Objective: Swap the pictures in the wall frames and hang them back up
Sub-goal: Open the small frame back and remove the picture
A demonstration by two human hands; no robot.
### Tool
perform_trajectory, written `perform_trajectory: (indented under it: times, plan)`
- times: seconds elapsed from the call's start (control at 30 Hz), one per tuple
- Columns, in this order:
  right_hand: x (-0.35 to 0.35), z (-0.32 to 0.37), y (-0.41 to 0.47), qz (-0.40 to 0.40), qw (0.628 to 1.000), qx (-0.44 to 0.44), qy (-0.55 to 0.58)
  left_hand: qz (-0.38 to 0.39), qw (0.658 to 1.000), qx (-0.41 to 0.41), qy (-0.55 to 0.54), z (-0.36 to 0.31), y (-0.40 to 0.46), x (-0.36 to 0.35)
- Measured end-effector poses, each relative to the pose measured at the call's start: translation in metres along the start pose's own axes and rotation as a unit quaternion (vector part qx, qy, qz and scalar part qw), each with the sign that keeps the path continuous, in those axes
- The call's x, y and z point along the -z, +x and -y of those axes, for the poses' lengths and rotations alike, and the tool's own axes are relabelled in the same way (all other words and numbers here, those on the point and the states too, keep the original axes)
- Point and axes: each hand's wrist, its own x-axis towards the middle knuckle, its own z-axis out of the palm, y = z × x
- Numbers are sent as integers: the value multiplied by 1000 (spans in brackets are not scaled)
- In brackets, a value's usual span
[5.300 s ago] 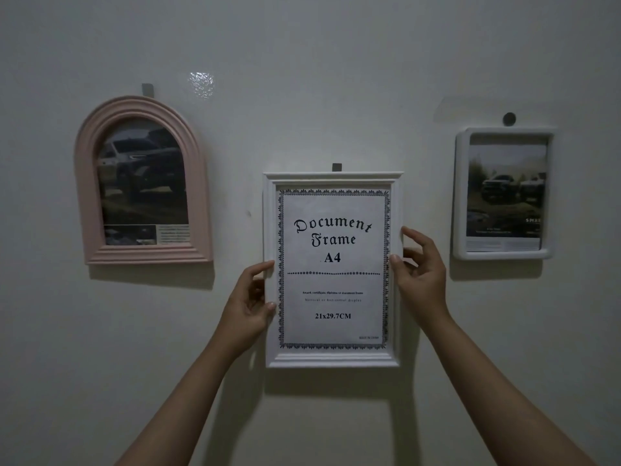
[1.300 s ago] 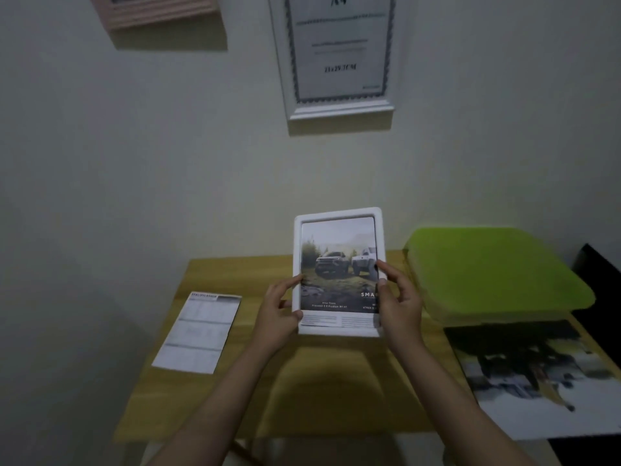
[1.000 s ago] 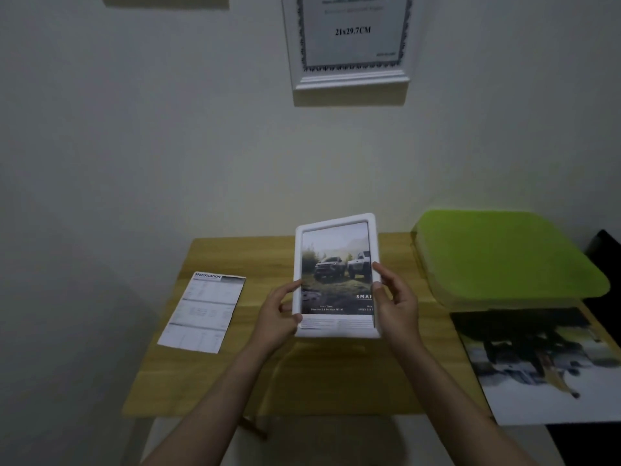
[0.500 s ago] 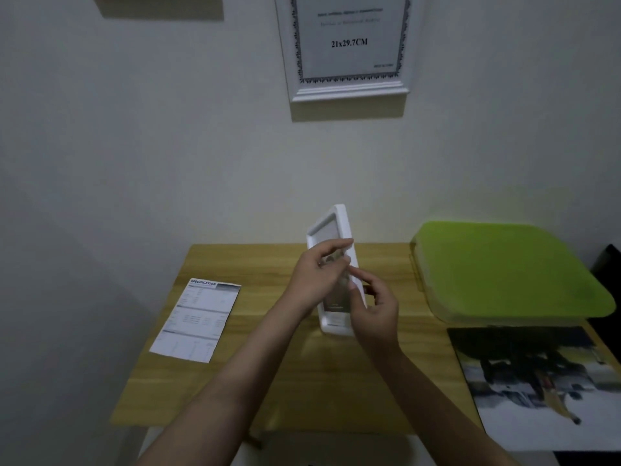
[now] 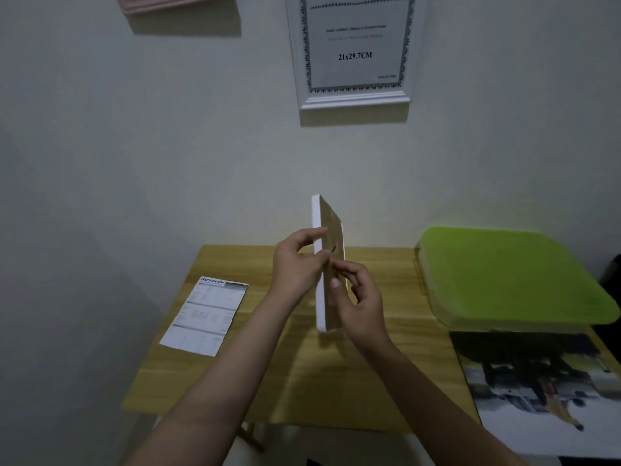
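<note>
One small white frame (image 5: pixel 317 264) held upright above the middle of the table (image 5: pixel 302 381), long axis vertical, turned edge-on to the camera. White front faces left, brown backing board (image 5: pixel 332 230) faces right. Bottom end looks just above the tabletop; can't tell if it touches.

Left hand (image 5: pixel 295 267) clamped on the frame's near edge at mid-height, fingers wrapped to the front side. Right hand (image 5: pixel 359 304) against the backing board lower down, thumb on the board, fingers curled; whether it pinches a tab can't be told.

On the wall: two frames in view, both cut by the top edge. One white document frame (image 5: pixel 354 99) straight above the hands, one pink frame (image 5: pixel 174 1) at upper left.

On the table: one printed sheet (image 5: pixel 206 317) near the left edge, one green lidded box (image 5: pixel 510 280) at the back right corner, one large photo print (image 5: pixel 544 391) at the front right corner, overhanging the edge.
</note>
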Motion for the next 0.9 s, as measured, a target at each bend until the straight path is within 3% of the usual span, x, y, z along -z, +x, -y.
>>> perform_trajectory:
  times: [0.2, 0.37, 0.57, 0.73, 0.9]
  plan:
    - [23, -18, 12, -72, 993, -44, -82, -20, 999, -24, -7, 0, -2, 30]
    - [39, -24, 18, -32, 993, -83, -75, -1, 998, -6, -66, 1, -6, 49]
    - [44, -28, 12, -17, 989, -46, -138, -10, 995, 41, -95, 23, -13, 56]
    - [54, -36, -4, -25, 983, -76, -163, -13, 997, 66, -38, 52, -24, 48]
    - [64, -59, -34, -32, 967, -159, -198, 7, 988, 156, 24, 89, -47, 33]
